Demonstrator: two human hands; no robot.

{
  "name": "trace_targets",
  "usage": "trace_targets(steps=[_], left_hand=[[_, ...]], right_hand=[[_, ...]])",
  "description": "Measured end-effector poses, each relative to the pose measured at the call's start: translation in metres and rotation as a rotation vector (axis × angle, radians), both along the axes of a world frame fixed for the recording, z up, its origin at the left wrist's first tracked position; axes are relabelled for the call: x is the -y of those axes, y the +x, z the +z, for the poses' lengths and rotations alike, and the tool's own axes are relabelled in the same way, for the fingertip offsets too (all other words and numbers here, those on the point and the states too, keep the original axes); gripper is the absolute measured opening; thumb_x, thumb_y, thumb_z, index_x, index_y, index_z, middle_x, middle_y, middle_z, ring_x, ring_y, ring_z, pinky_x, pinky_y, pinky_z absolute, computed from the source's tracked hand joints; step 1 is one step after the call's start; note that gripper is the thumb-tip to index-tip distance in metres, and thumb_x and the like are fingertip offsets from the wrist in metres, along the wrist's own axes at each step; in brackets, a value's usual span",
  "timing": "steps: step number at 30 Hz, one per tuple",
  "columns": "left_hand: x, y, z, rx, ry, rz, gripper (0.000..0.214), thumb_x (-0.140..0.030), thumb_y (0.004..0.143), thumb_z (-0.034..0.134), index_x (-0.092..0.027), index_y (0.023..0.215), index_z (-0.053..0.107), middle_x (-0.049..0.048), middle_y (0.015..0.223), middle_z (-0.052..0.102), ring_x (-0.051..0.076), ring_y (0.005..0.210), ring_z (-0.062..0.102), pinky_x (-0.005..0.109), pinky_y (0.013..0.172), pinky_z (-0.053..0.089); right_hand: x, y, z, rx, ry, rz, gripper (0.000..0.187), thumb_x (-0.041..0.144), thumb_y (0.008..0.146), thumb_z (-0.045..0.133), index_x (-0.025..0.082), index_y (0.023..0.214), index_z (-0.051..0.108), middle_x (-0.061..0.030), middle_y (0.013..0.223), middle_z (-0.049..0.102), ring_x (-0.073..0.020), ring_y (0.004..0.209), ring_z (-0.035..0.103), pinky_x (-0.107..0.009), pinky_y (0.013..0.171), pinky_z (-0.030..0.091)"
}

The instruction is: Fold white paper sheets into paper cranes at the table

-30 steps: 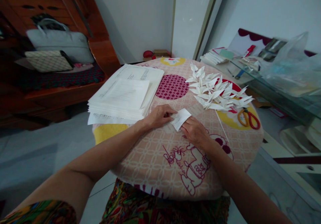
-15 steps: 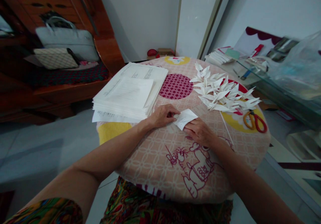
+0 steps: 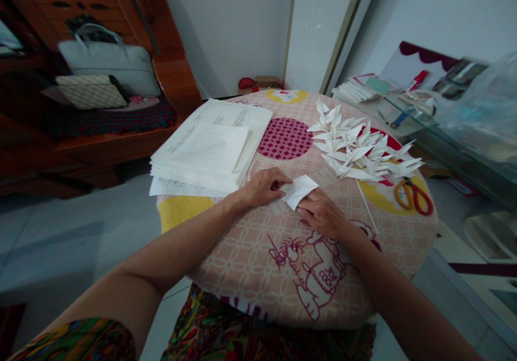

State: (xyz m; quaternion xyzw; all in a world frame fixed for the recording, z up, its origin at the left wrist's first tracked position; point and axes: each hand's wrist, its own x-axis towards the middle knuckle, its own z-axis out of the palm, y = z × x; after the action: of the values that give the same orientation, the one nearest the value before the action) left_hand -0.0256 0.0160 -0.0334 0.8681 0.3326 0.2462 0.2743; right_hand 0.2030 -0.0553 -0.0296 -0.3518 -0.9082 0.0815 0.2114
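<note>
A small folded piece of white paper (image 3: 299,189) with faint print lies between my two hands, just above the round table (image 3: 234,253) with its patterned cloth. My left hand (image 3: 264,186) pinches its left edge between thumb and fingers. Closed on its lower right side is my right hand (image 3: 323,213), whose fingertips are partly hidden behind the paper. Beyond my left hand rests a thick stack of printed sheets (image 3: 202,145), with smaller blank-looking sheets on top. Several folded white paper pieces with pointed ends (image 3: 359,145) are heaped beyond my right hand.
Scissors (image 3: 414,196) with red and orange handles lie at the table's right edge. A thin white stick (image 3: 368,207) is beside the heap. To the right stands a glass shelf (image 3: 444,134) with a plastic bag (image 3: 480,108). A wooden bench (image 3: 121,134) holds bags at left.
Both hands keep their hold on the folded paper with hardly any movement. The whole view has shifted very slightly.
</note>
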Motion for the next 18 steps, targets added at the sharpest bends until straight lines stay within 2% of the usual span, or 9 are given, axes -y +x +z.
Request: trace_targets(steps=[7, 14, 18], left_hand=[[0.003, 0.001, 0.002, -0.021, 0.026, 0.003, 0.034, -0.019, 0.079, 0.067, -0.018, 0.112, 0.074, 0.0069, 0.102, 0.067, 0.014, 0.082, 0.061, 0.027, 0.077, 0.049], [0.003, 0.002, 0.009, -0.108, 0.050, -0.008, 0.038, -0.018, 0.081, 0.064, -0.018, 0.118, 0.071, 0.0079, 0.105, 0.067, 0.019, 0.094, 0.062, 0.033, 0.088, 0.050], [0.003, 0.003, 0.011, -0.125, 0.053, -0.004, 0.039, -0.019, 0.082, 0.063, -0.018, 0.121, 0.070, 0.0084, 0.105, 0.067, 0.019, 0.095, 0.062, 0.033, 0.088, 0.050]], right_hand=[[0.002, -0.003, -0.005, -0.013, 0.032, -0.086, 0.022, 0.018, 0.094, 0.052, 0.011, 0.097, 0.073, -0.0158, 0.098, 0.069, -0.0289, 0.100, 0.059, -0.046, 0.093, 0.049], [-0.003, -0.006, -0.009, -0.024, 0.058, -0.092, 0.023, 0.017, 0.092, 0.052, 0.011, 0.098, 0.073, -0.0175, 0.103, 0.067, -0.0310, 0.109, 0.056, -0.049, 0.100, 0.047], [-0.006, -0.009, -0.008, -0.046, 0.052, -0.071, 0.023, 0.016, 0.092, 0.051, 0.012, 0.099, 0.072, -0.0170, 0.106, 0.067, -0.0315, 0.112, 0.054, -0.051, 0.103, 0.044]])
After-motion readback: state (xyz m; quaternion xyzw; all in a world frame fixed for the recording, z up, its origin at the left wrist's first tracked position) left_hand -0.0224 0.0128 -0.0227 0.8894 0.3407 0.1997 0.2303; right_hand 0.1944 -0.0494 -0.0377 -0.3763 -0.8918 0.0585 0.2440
